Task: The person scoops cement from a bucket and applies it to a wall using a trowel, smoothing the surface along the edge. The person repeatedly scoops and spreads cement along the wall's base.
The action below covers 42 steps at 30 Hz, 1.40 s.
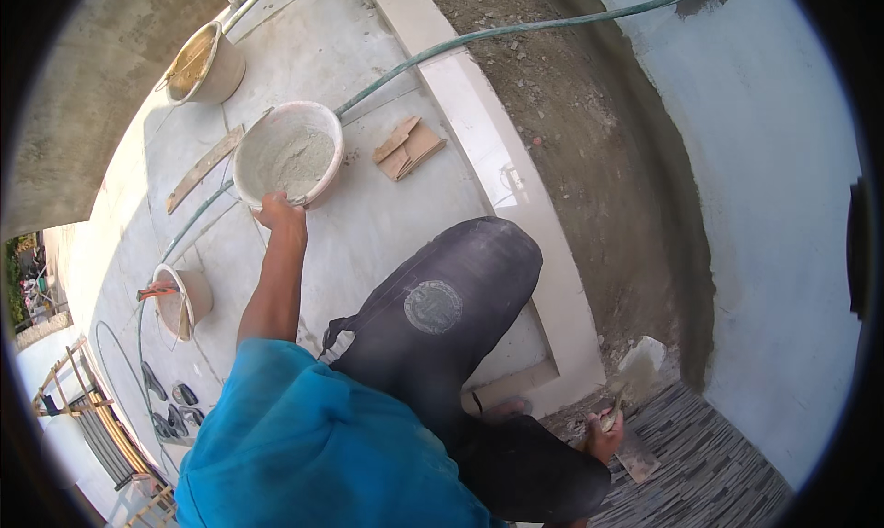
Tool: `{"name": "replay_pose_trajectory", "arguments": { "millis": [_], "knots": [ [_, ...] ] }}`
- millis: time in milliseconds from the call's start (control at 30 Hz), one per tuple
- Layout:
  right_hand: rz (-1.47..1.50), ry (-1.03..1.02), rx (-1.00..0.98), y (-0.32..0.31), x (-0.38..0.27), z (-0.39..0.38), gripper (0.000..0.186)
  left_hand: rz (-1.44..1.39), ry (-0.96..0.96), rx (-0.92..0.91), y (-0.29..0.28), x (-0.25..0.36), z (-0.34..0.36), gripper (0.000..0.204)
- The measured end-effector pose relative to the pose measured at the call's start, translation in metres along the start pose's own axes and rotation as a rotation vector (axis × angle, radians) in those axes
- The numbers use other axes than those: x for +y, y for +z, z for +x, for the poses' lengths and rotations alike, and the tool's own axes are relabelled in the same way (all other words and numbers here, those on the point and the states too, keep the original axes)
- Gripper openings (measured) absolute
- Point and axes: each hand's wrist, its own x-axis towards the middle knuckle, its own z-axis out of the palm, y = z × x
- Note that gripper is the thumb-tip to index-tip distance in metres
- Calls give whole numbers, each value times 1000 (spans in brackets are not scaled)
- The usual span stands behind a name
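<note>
Concrete floor point(387, 215), pale, with green hose point(479, 35) crossing it. White bucket point(287, 153) of grey mortar sits on the floor, far left of the person's knee. Left hand point(279, 211) on its near rim, fingers clamped over the edge. Right hand point(605, 433), low right, fingers closed round a trowel point(633, 452).

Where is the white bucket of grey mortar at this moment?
In the head view, the white mortar bucket sits on the concrete floor at upper left, its near rim gripped by the left hand. A green hose runs behind it, cardboard scraps to its right.
</note>
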Motion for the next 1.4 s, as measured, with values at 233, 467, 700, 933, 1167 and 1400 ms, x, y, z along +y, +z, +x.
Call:
{"name": "replay_pose_trajectory", "arguments": {
  "millis": [233, 467, 700, 933, 1167, 1400],
  "knots": [
    [-58, -32, 208, 53, -195, -27, 25, 2058, 480, -495, -49, -26, 47, 38],
    [-320, -309, 29, 124, -317, 39, 27, 2016, 424, -405, -52, -37, 52, 28],
    [-16, -286, -332, 219, -355, 125, 27, -61, 57, 271, -35, -49, 77, 46],
    [-395, -366, -702, 273, -418, 163, 41, 344, -401, 174, -60, -8, 41, 115],
    [-506, -618, -842, 329, -440, 207, 46, 411, 199, -371, -44, 102, -60, 75],
    [-646, -1139, -957, 395, -461, 193, 37, 653, 553, -743, 6, 64, -201, 38]
  ]
}}
